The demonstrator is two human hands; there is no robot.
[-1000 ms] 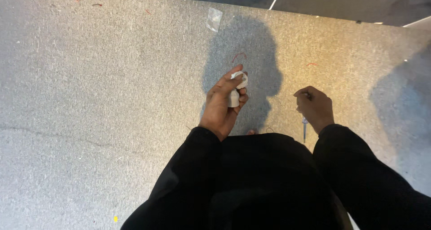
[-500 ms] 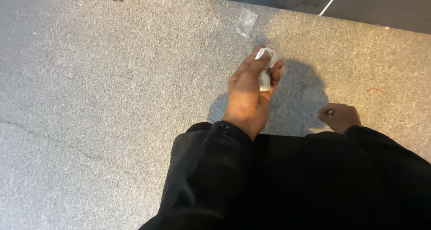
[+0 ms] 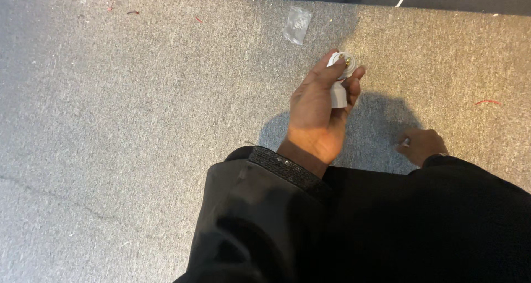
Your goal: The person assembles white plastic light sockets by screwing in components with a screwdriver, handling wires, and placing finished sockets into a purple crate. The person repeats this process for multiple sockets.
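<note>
So the white lamp socket (image 3: 339,79) sits in my left hand (image 3: 319,117), up around 1 o'clock from the middle of the view. My grip there is wrapped closed around the body of it, thumb and fingertips pinching up near the end with the little brass contacts. That end is tipped up toward my face, which I'd guess is so I can look right at the contacts. The lower half of the socket pokes out between my fingers, but the back of it is hidden by my palm, so I can't say what the other end looks like.

My right hand (image 3: 420,145) is lower, at about 3 o'clock, down close to the grey carpet floor (image 3: 138,122). Its grip looks curled mostly closed, and there's a tiny pale something at the fingertips, too small to tell what. Most of that hand is cut off by my black sleeve (image 3: 470,205), so whether it really has hold of anything, no idea.

Further out, at 12 o'clock just past the socket, a small clear plastic bag (image 3: 297,25) lies flat on the carpet, apart from both hands. A few red thread bits (image 3: 488,101) are scattered around. My dark clothing blocks the whole bottom right.
</note>
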